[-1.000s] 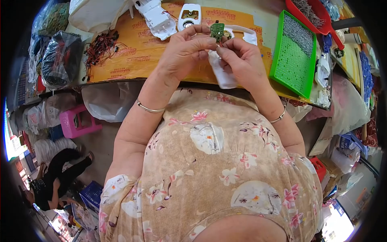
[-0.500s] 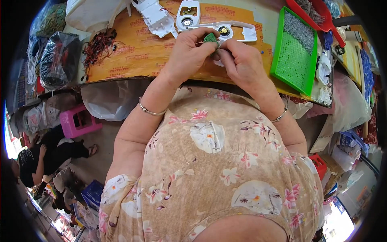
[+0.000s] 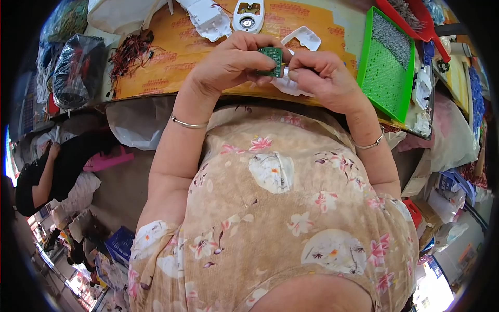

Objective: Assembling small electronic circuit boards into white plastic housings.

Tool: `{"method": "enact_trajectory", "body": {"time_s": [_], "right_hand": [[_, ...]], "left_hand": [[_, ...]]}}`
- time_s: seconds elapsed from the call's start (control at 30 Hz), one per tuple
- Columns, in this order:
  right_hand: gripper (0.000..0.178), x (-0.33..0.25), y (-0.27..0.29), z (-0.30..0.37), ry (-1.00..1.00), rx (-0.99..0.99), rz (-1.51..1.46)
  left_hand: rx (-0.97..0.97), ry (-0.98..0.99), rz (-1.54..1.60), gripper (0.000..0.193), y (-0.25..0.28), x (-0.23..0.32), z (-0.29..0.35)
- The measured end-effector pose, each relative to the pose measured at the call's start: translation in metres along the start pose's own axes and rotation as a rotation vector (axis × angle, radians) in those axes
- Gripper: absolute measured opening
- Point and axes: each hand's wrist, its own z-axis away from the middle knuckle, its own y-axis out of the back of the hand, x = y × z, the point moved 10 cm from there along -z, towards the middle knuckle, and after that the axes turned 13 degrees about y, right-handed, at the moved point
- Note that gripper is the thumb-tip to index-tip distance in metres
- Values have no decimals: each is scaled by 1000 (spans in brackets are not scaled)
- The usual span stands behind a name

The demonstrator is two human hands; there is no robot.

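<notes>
My left hand (image 3: 228, 61) grips a green circuit board (image 3: 271, 62) between thumb and fingers, its face with small parts turned up. Close to the board's right edge, my right hand (image 3: 327, 80) has thumb and fingertips pinched together; what they hold is too small to make out. Under and between the hands lies a white plastic housing part (image 3: 291, 87), partly covered by my right hand. A white frame-like piece (image 3: 302, 37) shows just beyond; whether the two are joined is hidden. Farther back lies a white housing (image 3: 248, 18) with a round metal part in it.
White plastic casings (image 3: 205, 21) lie at the back. Red and black wires (image 3: 130, 60) are heaped on the left beside a black bagged bundle (image 3: 78, 73). A green tray (image 3: 387, 73) of small metal pieces stands right, by a red scoop (image 3: 423, 23). Another person (image 3: 62, 166) is at far left.
The circuit board has turned to show its flat face, and my hands have moved apart a little. The white housing beneath has shifted. The person at left has moved in front of the pink stool.
</notes>
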Motion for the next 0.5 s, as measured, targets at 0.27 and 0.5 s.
{"method": "enact_trajectory", "body": {"time_s": [0.27, 0.5], "right_hand": [[13, -18, 36, 5, -39, 162, 444], [6, -32, 47, 8, 56, 200, 814]], "left_hand": [[390, -126, -173, 14, 16, 45, 73], [952, -418, -382, 32, 70, 92, 261]]}}
